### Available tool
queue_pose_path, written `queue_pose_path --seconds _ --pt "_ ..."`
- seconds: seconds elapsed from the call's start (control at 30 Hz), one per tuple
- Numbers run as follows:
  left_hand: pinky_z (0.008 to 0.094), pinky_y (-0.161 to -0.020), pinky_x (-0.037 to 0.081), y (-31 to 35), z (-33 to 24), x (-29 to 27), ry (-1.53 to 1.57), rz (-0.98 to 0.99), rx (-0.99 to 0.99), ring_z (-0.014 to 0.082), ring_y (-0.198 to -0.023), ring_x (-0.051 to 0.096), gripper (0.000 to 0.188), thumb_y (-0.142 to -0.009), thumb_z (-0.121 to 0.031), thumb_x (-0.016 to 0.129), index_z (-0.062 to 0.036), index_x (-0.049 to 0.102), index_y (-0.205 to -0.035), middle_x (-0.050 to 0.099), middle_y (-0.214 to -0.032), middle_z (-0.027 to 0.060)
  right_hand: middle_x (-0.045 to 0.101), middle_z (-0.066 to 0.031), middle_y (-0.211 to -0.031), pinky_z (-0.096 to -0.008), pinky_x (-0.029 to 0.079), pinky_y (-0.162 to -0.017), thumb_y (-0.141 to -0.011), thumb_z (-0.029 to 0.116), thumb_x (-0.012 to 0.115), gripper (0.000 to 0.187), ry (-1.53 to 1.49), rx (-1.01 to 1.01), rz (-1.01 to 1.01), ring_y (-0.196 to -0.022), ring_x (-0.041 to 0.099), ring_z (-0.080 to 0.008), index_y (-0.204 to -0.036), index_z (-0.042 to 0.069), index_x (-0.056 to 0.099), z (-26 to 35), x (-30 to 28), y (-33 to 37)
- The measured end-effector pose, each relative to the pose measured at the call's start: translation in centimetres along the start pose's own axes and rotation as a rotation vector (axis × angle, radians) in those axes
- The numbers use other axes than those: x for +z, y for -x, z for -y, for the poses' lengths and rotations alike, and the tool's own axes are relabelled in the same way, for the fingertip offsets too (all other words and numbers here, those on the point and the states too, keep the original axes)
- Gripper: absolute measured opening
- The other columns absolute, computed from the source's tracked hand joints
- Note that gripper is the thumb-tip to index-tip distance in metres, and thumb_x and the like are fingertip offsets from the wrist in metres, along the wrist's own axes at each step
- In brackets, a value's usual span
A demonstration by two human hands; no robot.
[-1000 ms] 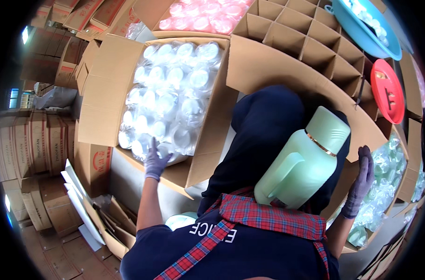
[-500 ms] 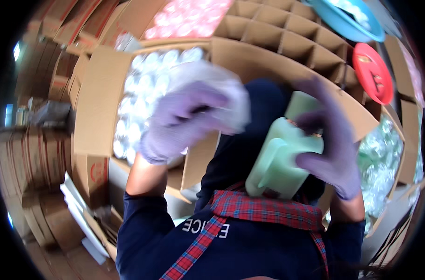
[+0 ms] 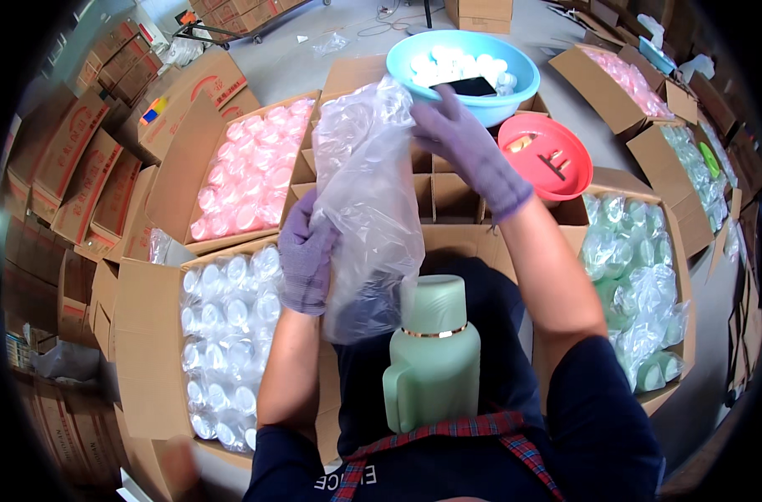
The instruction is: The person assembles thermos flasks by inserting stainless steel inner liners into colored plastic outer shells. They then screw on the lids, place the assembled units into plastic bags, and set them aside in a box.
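A clear plastic bag (image 3: pixel 368 201) is stretched out in front of me, wrinkled and see-through. My left hand (image 3: pixel 307 255), in a purple-grey glove, is closed on its left side. My right hand (image 3: pixel 469 151), gloved alike, pinches the bag's upper right edge; its thumb is hidden. Below the bag, a pale green vacuum flask (image 3: pixel 435 368) with a side handle, a gold ring and a cup-like lid stands upright against my lap and plaid apron strap. Neither hand touches the flask.
Open cartons surround me, with wrapped white cups (image 3: pixel 226 335), pink cups (image 3: pixel 255 171) and green cups (image 3: pixel 632 276). Ahead stands a divided carton (image 3: pixel 452 201). On it rest a red basin (image 3: pixel 548 155) with small parts and a blue basin (image 3: pixel 465 105) with white pieces and a dark flat object.
My right hand has left the flask and moved forward to the bag. The bag, bunched in my left hand before, is now spread out. The flask stands more upright; my view has tilted up.
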State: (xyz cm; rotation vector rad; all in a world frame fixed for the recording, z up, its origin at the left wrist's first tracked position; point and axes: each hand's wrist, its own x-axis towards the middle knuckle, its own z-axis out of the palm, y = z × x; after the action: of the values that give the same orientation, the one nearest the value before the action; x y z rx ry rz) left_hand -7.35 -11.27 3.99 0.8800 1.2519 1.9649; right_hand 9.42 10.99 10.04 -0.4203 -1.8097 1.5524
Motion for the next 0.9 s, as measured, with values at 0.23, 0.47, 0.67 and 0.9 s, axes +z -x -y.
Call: queue_pose_path --seconds 0.23,0.47,0.67,0.9 --pt "0.0245 -0.067 0.045 0.0 -0.4 3.5 -0.737 -0.158 0.427 0.0109 -0.069 0.055 0.062 -0.074 -0.002 0.078 -0.0028 0.058 -0.132 0.063 -0.086 0.0024 0.059 -0.0215 -0.128 -0.0419 0.049 -0.097 -0.074 0.024 0.084 0.076 0.787 -0.360 -0.142 -0.118 0.058 -0.0335 -0.136 -0.003 0.049 -5.2 2.8 7.9" --pt "0.0376 -0.089 0.049 3.9 6.1 -2.1 -0.988 -0.170 0.542 0.0272 -0.093 0.063 0.050 -0.077 -0.007 0.069 -0.0019 0.060 -0.126 0.064 -0.103 0.0162 0.069 -0.0056 -0.101 -0.0272 0.053 -0.083 -0.094 0.010 0.064 0.036 -0.508 0.239 -0.470 -0.089 0.065 -0.0133 -0.127 -0.003 0.060 -9.5 2.5 12.9" --pt "0.0351 -0.081 0.052 13.7 2.5 -0.7 -0.300 0.104 0.038 0.0221 -0.091 0.065 0.030 -0.088 -0.008 0.065 0.0059 0.063 -0.115 0.067 -0.103 0.0163 0.058 -0.0059 -0.083 -0.0261 0.044 -0.065 -0.095 0.023 0.062 0.053 0.208 -0.060 -0.037 -0.069 0.051 -0.0120 -0.138 -0.004 0.049 -5.1 1.5 22.0" --pt "0.0443 -0.079 0.054 19.9 -2.6 1.4 -0.791 0.164 0.650 0.0315 -0.084 0.066 0.011 -0.080 -0.005 0.067 -0.0029 0.067 -0.090 0.067 -0.091 0.0142 0.061 -0.0196 -0.099 -0.0404 0.053 -0.071 -0.080 0.009 0.072 0.027 0.703 -0.335 -0.092 -0.084 0.062 -0.0351 -0.103 0.002 0.058 -0.4 3.6 31.9"
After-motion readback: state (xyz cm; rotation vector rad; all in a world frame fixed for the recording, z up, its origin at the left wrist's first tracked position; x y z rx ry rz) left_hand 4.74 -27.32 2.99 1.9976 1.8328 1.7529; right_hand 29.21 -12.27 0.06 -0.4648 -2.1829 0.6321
